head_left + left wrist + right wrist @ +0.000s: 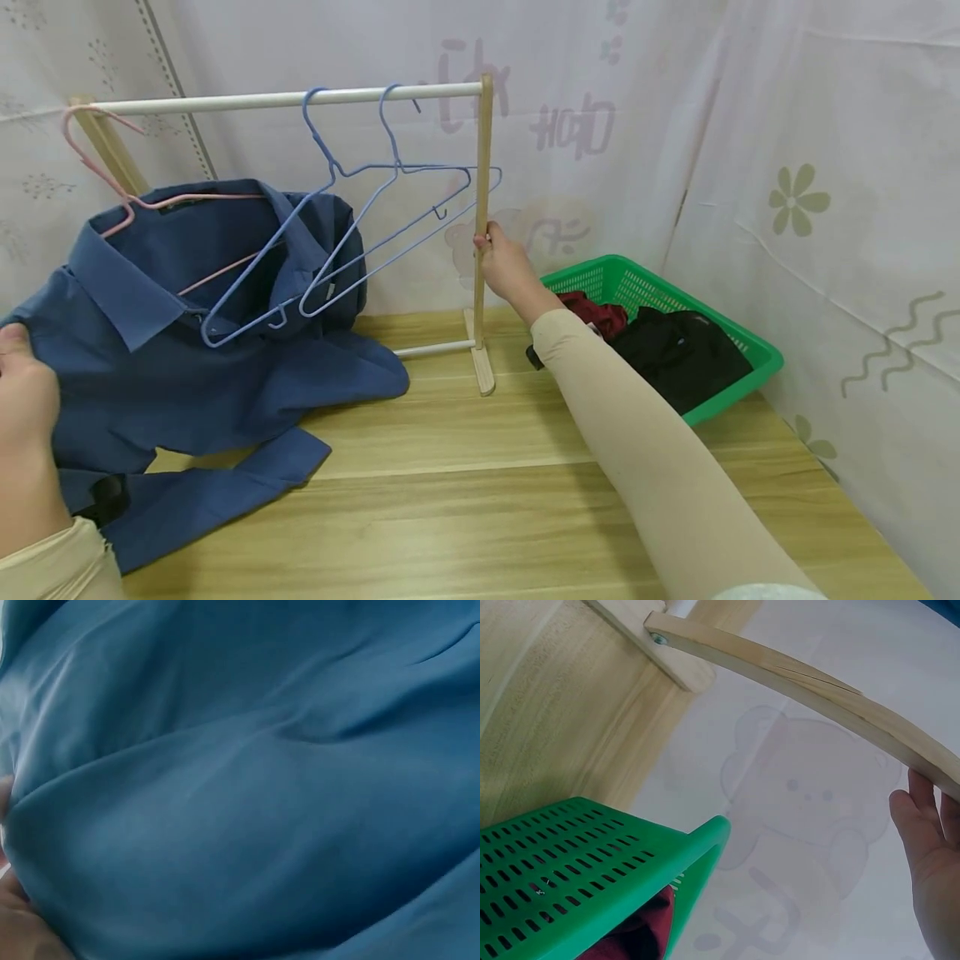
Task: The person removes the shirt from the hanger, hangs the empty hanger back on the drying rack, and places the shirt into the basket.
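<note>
A blue collared shirt (225,375) hangs on a pink hanger (213,197), its hook at the left end of the rack's white rail (225,103). At the left edge of the head view, my left hand (24,408) grips the shirt by its shoulder. Blue cloth (240,825) fills the left wrist view, with fingertips at its left edge. My right hand (510,268) holds the rack's right wooden post (484,167) around mid-height. In the right wrist view, fingers (922,796) lie against that post (795,682).
Two blue hangers (330,158) hang on the rail, overlapping the shirt. To the right, a green basket (738,387) contains a dark red garment (596,315) and a black garment (675,354). The rack stands on a wooden table (450,517) before a patterned curtain (750,125).
</note>
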The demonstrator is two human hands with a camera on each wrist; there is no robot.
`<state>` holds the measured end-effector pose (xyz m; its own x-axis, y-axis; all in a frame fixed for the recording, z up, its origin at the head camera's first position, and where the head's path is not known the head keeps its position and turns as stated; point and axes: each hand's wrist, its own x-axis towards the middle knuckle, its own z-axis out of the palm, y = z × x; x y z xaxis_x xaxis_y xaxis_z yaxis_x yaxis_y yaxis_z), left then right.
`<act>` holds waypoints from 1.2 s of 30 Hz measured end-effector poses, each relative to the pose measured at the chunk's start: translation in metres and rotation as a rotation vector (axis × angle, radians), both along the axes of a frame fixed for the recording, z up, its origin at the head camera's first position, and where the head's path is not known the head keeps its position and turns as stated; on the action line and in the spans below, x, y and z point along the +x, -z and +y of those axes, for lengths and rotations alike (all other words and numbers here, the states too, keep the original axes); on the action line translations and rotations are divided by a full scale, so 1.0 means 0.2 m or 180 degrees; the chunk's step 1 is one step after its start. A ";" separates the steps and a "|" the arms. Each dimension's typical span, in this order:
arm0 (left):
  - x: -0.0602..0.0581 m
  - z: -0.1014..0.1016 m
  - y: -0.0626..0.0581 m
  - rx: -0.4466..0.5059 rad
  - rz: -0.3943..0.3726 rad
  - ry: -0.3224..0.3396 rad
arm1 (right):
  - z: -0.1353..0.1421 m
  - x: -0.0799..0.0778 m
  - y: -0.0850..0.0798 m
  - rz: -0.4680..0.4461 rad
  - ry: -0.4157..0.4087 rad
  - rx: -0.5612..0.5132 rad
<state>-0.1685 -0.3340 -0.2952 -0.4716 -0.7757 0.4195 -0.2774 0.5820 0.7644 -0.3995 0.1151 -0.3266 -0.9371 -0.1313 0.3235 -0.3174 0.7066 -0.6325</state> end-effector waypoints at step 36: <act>0.28 -0.21 0.50 -0.1108 0.0404 0.1253 | 0.02 0.03 -0.01 -0.0035 -0.0054 0.0070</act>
<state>-0.1124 -0.3761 -0.3946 -0.6274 -0.3556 0.6928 0.0948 0.8482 0.5212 -0.3944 0.1190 -0.3254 -0.9381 -0.1542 0.3102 -0.3226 0.7149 -0.6203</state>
